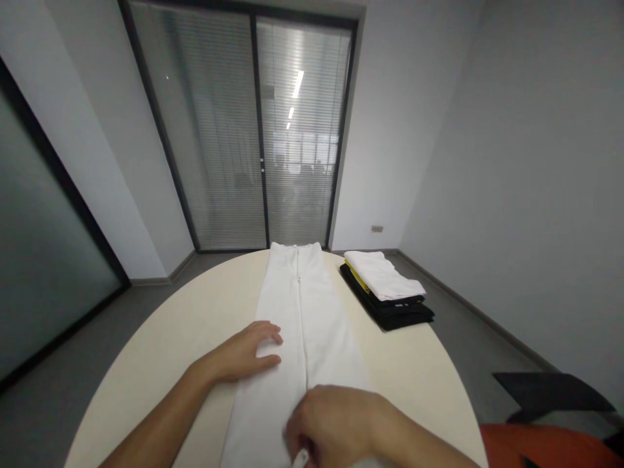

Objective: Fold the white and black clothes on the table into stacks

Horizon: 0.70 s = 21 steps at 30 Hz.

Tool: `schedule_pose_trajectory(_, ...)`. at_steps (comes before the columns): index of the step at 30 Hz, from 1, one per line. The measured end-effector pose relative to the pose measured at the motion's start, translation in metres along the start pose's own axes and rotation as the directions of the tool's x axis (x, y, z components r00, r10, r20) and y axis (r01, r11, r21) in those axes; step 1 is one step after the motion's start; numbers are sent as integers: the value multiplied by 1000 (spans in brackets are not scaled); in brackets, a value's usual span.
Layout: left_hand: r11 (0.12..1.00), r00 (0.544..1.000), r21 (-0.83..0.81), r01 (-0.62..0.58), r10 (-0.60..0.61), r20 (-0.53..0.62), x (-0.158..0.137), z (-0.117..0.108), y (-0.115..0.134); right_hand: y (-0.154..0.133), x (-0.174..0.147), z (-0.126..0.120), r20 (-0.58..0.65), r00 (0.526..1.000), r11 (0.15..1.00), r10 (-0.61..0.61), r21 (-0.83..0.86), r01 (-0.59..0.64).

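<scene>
A long white garment (325,325), which looks like a skirt, lies flat and lengthwise on the round table. A seam with a short zip at its far end runs down the middle. My left hand (248,351) rests on its left side, thumb and fingers apart. Close to me, my right hand (336,422) is closed over the garment near the centre line, fingers curled down. A small white bit, apparently the garment's cloth, shows between those fingers. The garment's near edge is cut off or hidden below the right hand.
A stack of folded clothes (385,276), white on top with yellow and black beneath, sits at the table's right edge. The pale round table (190,318) curves away on both sides. An orange and black chair (546,442) stands at lower right. Glass doors (214,143) are beyond.
</scene>
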State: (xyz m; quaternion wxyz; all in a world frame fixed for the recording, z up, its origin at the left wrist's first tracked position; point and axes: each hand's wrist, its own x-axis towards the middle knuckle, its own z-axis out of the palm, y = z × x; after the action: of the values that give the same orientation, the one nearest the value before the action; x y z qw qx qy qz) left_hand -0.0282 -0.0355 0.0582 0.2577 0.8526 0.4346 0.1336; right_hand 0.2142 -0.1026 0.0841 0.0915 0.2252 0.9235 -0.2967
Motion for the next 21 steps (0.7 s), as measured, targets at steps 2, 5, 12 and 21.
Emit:
schedule_pose_trajectory(2,984,993,-172,-36,55,105,-2,-9,15,18,-3,-6,-73,997,975,35,220,-19)
schedule_pose_trajectory(5,943,947,-332,-14,119,298,-8,-21,40,47,-8,-16,-186,961,880,206,464,-99)
schedule_pose_trajectory(12,990,980,-130,61,-35,195,-12,-12,55,85,-5,-22,-264,905,762,334,641,-94)
schedule_pose_trajectory(21,981,972,10,192,-189,-138,6,5,28,91,-65,-44,-9,924,728,383,619,-296)
